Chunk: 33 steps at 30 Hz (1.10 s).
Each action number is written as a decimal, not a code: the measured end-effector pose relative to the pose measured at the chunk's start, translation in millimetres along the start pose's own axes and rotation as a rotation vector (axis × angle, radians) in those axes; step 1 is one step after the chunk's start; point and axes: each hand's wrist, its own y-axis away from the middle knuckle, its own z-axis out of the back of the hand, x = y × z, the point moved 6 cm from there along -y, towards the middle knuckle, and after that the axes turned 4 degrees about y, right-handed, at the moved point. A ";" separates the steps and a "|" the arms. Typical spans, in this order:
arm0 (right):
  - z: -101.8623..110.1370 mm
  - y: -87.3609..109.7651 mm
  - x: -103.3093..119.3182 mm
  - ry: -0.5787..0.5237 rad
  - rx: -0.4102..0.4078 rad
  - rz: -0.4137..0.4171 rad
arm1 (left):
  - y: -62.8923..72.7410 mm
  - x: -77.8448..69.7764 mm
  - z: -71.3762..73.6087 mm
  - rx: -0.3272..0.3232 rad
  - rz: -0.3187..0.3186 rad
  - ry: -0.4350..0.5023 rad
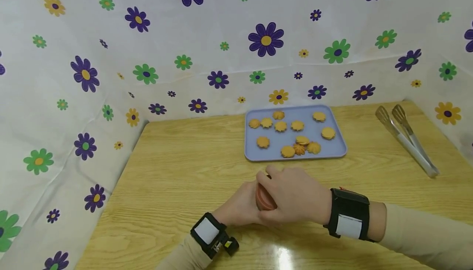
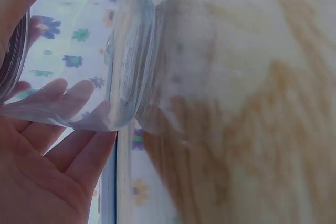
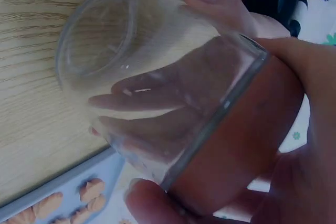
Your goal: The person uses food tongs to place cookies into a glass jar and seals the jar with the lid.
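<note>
The count: one jar (image 2: pixel 92 56), one lid (image 3: pixel 236 135), one tray (image 1: pixel 310 128), twelve visible cookies (image 1: pixel 281 126) (four bunched, lower right of frame centre), one pair of tongs (image 1: pixel 410 148).

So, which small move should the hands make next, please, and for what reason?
Probably the right hand should try twisting the lid loose while the left hand steadies the glass jar. The lid sits on the jar, the right hand grips it, and the biscuits lie on the tray; none show inside the jar.
</note>
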 end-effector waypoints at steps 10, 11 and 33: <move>5.1 4.8 1.4 -0.031 0.057 0.166 | -1.8 1.0 -1.0 -0.008 -0.001 0.020; 5.5 5.2 1.8 -0.027 0.058 0.181 | -1.9 0.7 -1.2 -0.008 -0.009 0.035; 1.4 -10.6 5.9 0.077 -0.055 -0.057 | 0.2 0.9 -2.3 0.038 -0.024 0.063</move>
